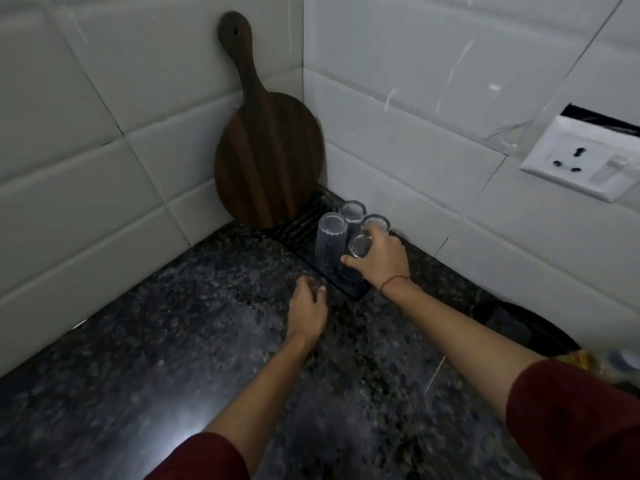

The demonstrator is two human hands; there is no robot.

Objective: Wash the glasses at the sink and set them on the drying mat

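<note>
Several clear glasses stand upside down on a dark ribbed drying mat [300,227] in the corner of the counter. My right hand [382,258] grips the nearest glass [360,245], fingers wrapped round its upturned base. Beside it on the left stands a tall glass [330,242]; two more glasses [352,211] [374,221] stand behind. My left hand [307,308] hovers just off the mat's front edge, fingers loosely curled, holding nothing.
A dark wooden paddle board [268,157] leans in the tiled corner behind the mat. A wall socket [581,161] sits at the right. The speckled granite counter [173,323] spreads to the left and front. A dark round item [526,327] lies at the right.
</note>
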